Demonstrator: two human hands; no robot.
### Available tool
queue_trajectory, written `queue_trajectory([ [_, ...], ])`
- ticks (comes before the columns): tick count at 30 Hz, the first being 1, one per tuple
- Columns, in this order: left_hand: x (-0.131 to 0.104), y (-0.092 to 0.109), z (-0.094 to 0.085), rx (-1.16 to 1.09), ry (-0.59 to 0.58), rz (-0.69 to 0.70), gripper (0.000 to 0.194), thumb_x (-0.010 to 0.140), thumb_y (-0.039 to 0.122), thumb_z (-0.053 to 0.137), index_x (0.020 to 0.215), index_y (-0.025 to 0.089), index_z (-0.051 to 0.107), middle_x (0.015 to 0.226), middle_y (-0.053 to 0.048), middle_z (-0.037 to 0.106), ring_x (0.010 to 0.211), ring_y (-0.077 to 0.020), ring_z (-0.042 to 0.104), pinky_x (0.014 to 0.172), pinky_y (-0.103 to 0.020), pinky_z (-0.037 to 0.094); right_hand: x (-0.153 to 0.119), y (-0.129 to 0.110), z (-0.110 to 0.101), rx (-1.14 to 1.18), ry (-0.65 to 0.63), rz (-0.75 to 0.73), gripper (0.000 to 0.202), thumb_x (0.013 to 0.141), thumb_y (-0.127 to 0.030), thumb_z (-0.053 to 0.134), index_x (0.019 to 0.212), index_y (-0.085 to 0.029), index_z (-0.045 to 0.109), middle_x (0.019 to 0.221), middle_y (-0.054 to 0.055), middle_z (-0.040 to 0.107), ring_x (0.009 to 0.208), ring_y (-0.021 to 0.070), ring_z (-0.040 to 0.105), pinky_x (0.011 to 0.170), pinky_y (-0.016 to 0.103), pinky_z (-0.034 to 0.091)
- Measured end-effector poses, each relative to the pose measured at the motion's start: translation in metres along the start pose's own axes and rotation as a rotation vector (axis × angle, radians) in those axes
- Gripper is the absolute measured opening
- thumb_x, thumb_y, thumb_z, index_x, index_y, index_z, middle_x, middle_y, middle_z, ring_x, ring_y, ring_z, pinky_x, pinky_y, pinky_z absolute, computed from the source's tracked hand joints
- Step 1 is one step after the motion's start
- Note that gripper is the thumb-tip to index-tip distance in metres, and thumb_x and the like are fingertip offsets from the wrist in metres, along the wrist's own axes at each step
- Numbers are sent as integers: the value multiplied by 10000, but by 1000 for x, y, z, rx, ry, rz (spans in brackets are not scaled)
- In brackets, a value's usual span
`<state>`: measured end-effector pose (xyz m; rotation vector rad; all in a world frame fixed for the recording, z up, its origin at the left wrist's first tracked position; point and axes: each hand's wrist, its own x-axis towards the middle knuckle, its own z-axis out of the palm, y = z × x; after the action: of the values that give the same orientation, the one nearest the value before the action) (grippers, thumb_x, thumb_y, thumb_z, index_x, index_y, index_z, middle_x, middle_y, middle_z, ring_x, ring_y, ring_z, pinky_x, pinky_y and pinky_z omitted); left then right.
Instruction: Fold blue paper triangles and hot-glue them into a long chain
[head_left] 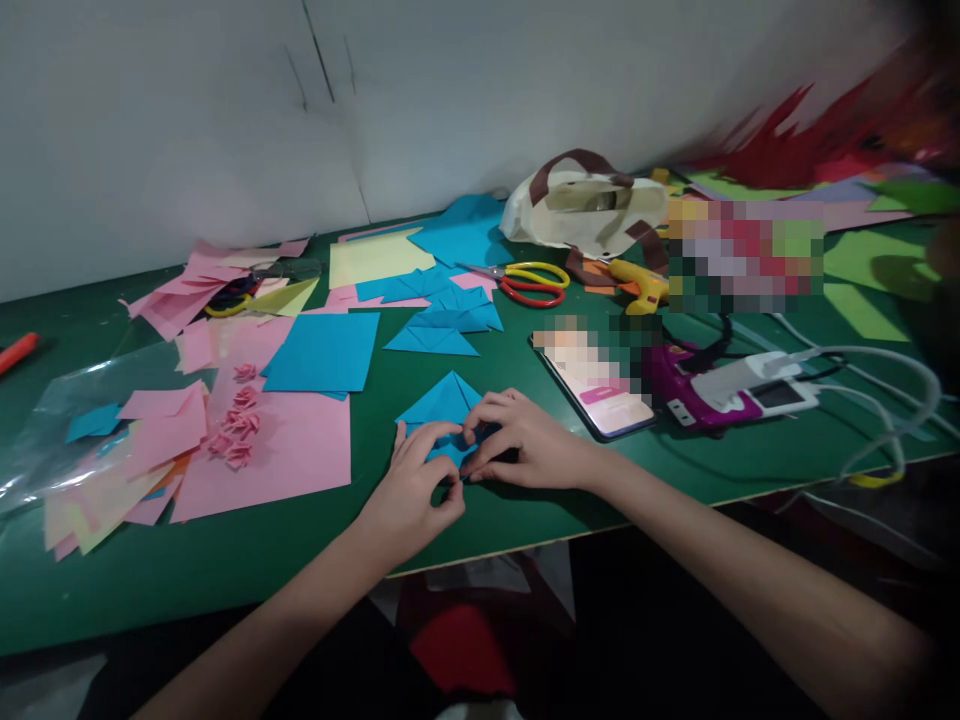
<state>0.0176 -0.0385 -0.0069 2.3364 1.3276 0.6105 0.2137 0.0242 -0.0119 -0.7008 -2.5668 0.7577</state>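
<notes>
A partly folded sheet of blue paper lies on the green table, its pointed corner facing away from me. My left hand rests over its left side, with bent fingers on the paper and the thumb curled near the front edge. From the right, my right hand grips the paper with bent fingertips close to my left ones. Both hands hide the lower part of the sheet. Just beyond are folded blue paper pieces. Flat blue square sheets lie to the left.
Pink paper with small pink paper roses is at left, beside a clear plastic bag. Scissors, a cloth bag and a yellow glue gun stand behind. A phone and purple power strip with cables lie right.
</notes>
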Motion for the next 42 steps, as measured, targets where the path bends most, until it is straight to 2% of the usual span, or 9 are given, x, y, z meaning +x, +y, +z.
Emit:
queue_trajectory([
  [6,-1,0,3,82,-18,-9,109,806,125,500,732,195,535,1201,-89,506,1168,-237,473,1057,-597,188,1,-3,1,-4,28,14,140,810,-370,621,772,-289,729,989,30,622,924,175,498,779,336,274],
  [12,0,1,5,106,-53,16,127,845,121,449,772,191,527,1204,-109,497,1173,-239,461,1039,-633,177,2,0,2,107,69,47,77,772,-298,669,735,-263,727,868,16,617,869,159,535,798,347,293],
  [16,0,1,4,108,-48,21,130,846,121,452,763,187,527,1233,-112,485,1196,-248,434,1041,-619,191,2,5,1,232,111,70,76,723,-285,715,682,-222,714,812,11,596,843,148,544,819,336,351],
  [21,0,1,3,109,-45,29,130,842,114,457,772,191,535,1241,-108,478,1202,-255,420,1036,-621,203,1,12,-5,354,129,113,155,649,-326,764,629,-188,695,798,30,599,833,155,561,747,286,436],
  [26,-1,1,3,141,5,55,107,836,116,463,773,190,508,1248,-126,443,1230,-302,361,1007,-603,278,2,24,-16,462,14,139,153,768,-344,659,780,-202,714,873,41,678,842,155,620,794,291,467],
  [29,-4,0,3,159,77,43,51,817,168,518,817,179,468,1273,-173,398,1247,-343,316,961,-561,357,2,28,-21,432,7,142,191,832,-339,582,849,-194,706,904,50,683,849,153,630,794,286,472],
  [33,-7,-4,0,124,99,-38,260,789,297,591,940,172,420,1239,-204,409,1228,-354,347,919,-547,404,3,24,-17,305,54,155,204,837,-331,577,934,-192,690,924,60,632,825,146,602,733,267,467],
  [38,-8,-15,-7,111,88,-61,254,866,178,450,1115,162,404,1241,-177,479,1228,-296,408,951,-513,416,3,22,-6,176,165,165,284,787,-335,645,1035,-200,616,927,45,545,753,125,539,680,256,468],
  [42,-6,-25,-12,168,44,-9,225,889,173,428,1105,162,489,1238,-143,547,1227,-269,449,964,-480,441,1,21,0,97,171,105,160,853,-295,565,964,-192,616,897,48,559,824,138,557,737,273,477],
])
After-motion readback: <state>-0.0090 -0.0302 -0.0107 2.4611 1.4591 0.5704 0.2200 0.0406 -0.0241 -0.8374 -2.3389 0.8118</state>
